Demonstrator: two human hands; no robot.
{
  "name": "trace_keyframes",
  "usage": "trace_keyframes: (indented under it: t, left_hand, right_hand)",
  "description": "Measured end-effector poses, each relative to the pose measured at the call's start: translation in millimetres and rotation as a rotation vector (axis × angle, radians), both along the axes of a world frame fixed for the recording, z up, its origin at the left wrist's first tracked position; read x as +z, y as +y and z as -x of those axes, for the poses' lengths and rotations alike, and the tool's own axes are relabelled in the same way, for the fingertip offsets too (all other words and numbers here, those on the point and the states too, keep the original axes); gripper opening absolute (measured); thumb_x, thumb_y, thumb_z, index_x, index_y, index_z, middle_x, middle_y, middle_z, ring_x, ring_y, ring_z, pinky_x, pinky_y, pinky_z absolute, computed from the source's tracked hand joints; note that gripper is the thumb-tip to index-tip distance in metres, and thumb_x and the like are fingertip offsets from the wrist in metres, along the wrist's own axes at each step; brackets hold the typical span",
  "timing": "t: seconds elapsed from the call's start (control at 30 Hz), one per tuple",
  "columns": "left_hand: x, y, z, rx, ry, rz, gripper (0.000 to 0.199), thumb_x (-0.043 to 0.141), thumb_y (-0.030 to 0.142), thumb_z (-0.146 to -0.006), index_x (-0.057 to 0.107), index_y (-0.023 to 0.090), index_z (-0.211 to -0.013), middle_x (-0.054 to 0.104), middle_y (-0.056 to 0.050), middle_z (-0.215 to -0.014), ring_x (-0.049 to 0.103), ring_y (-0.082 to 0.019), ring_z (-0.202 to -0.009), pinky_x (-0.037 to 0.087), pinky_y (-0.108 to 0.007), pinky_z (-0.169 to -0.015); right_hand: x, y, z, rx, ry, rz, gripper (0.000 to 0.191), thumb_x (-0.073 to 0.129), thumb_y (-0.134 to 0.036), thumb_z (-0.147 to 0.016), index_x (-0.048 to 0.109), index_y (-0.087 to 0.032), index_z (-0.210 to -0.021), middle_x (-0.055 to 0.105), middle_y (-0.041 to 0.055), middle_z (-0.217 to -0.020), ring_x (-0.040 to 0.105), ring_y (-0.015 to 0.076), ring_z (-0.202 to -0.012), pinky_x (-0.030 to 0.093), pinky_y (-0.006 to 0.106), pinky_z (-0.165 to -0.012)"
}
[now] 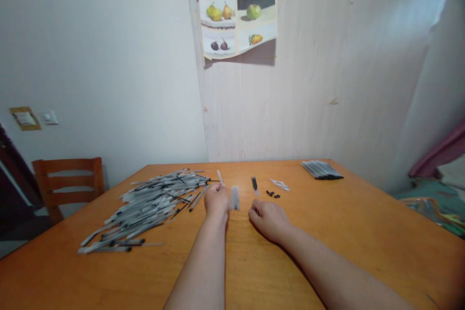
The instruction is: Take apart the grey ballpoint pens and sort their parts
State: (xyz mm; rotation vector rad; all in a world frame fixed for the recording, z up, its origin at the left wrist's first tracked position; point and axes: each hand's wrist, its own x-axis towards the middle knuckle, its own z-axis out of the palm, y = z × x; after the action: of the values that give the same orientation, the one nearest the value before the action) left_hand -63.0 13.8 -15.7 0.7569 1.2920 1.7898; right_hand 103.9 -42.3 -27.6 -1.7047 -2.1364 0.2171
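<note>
My left hand (217,200) is closed on a thin whitish pen part (220,177), which points up and away from me. Beside it, several clear tubes (235,198) lie in a row on the wooden table (240,261). My right hand (267,218) rests on the table with its fingers curled; what they hold, if anything, is hidden. Just beyond it are some black refills (254,184) with clear ends, several small black plugs (273,194) and a few white pieces (279,184).
A large loose pile of pens and pen parts (152,203) covers the table's left side. At the back right lies a neat row of pens (321,169) with black ends. A wooden chair (70,181) stands beyond the left edge.
</note>
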Motion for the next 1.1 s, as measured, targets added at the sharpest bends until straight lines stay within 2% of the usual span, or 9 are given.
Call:
trace_keyframes:
  t: [0.13, 0.3, 0.5, 0.67, 0.87, 1.1]
  left_hand:
    - [-6.7, -1.4, 10.9, -0.005, 0.319, 0.067, 0.029, 0.074, 0.012, -0.064, 0.054, 0.02, -0.045, 0.042, 0.002, -0.04, 0.047, -0.015, -0.046, 0.027, -0.021, -0.047]
    - [-11.8, -5.1, 21.4, -0.014, 0.619, 0.162, 0.037, 0.076, 0.013, -0.063, 0.049, 0.023, -0.039, 0.041, -0.001, -0.04, 0.06, -0.023, -0.062, 0.036, -0.024, -0.056]
    - [-7.4, 1.5, 21.9, -0.073, 0.904, 0.352, 0.031, 0.071, 0.016, -0.066, 0.052, 0.022, -0.043, 0.062, -0.01, -0.057, 0.067, -0.028, -0.083, 0.045, -0.03, -0.072]
    - [-2.1, 7.9, 23.0, -0.14, 1.162, 0.478, 0.013, 0.063, 0.019, -0.074, 0.067, 0.018, -0.062, 0.073, -0.015, -0.083, 0.069, -0.028, -0.088, 0.046, -0.032, -0.076]
    - [0.3, 12.1, 22.5, -0.175, 1.332, 0.549, 0.016, 0.059, 0.025, -0.079, 0.074, 0.019, -0.083, 0.075, -0.012, -0.091, 0.069, -0.023, -0.088, 0.046, -0.028, -0.069]
    - [3.8, 10.9, 21.2, -0.166, 1.391, 0.559, 0.018, 0.059, 0.025, -0.079, 0.074, 0.019, -0.088, 0.075, -0.012, -0.095, 0.069, -0.024, -0.088, 0.044, -0.028, -0.066]
  right_hand:
    - [-1.3, 2.2, -0.3, 0.018, 0.019, -0.004, 0.025, 0.046, -0.033, -0.092, 0.068, -0.02, -0.089, 0.072, 0.0063, -0.087, 0.059, 0.0177, -0.076, 0.025, 0.027, -0.06]
    - [-0.5, 3.6, -0.4, 0.013, 0.03, 0.003, 0.025, 0.047, -0.033, -0.092, 0.068, -0.019, -0.088, 0.071, 0.007, -0.087, 0.059, 0.0178, -0.078, 0.025, 0.027, -0.061]
    - [-2.3, 6.8, 0.1, 0.021, 0.045, 0.012, 0.024, 0.048, -0.034, -0.092, 0.068, -0.02, -0.088, 0.071, 0.0062, -0.087, 0.059, 0.0172, -0.078, 0.025, 0.027, -0.06]
    - [-6.7, 11.0, -0.5, 0.02, 0.034, -0.003, 0.025, 0.046, -0.035, -0.091, 0.066, -0.021, -0.085, 0.072, 0.0056, -0.086, 0.058, 0.0173, -0.075, 0.023, 0.028, -0.059]
    - [-8.6, 12.0, -1.1, 0.025, 0.052, -0.008, 0.024, 0.046, -0.035, -0.091, 0.066, -0.022, -0.085, 0.072, 0.0056, -0.086, 0.058, 0.0172, -0.076, 0.024, 0.028, -0.059]
    - [-8.6, 13.1, -0.6, 0.016, 0.059, -0.01, 0.024, 0.046, -0.035, -0.09, 0.066, -0.022, -0.085, 0.072, 0.0052, -0.086, 0.059, 0.0177, -0.076, 0.024, 0.028, -0.059]
